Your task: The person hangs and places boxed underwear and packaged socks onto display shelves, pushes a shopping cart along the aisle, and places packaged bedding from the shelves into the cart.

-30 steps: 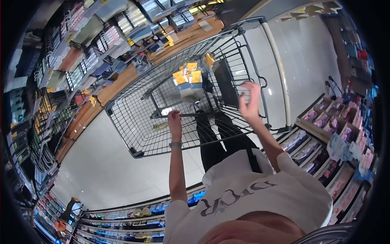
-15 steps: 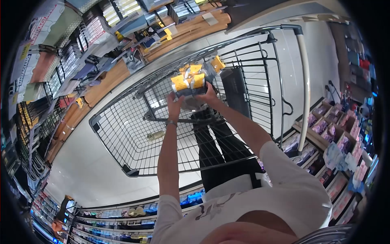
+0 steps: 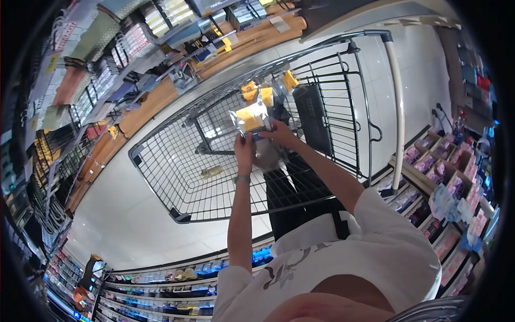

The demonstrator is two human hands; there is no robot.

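Note:
A clear plastic packet with a yellow label and dark contents [image 3: 251, 119] is held over the shopping cart [image 3: 177, 217]. My left hand [image 3: 244, 151] is closed on its lower left edge, and my right hand [image 3: 280, 135] grips its lower right side. Just beyond lie other yellow-labelled packets [image 3: 266, 96], near the cart's far side. Another yellow piece [image 3: 289, 80] rests to their right. The exact contents of the packets are too small to make out. A small pale-greenish packet [image 3: 211, 172] lies in the cart's basket.
A black panel [image 3: 312, 121] is fixed inside the cart, near its pale handle [image 3: 396, 107]. Wooden-edged shelves [image 3: 145, 112] with boxed goods run along the far left. Bins of pink packets [image 3: 434, 174] stand at the right. Another person [image 3: 83, 295] is far off at lower left.
Both hands have drawn one yellow-labelled packet towards me, apart from the others beyond it. The view has shifted slightly.

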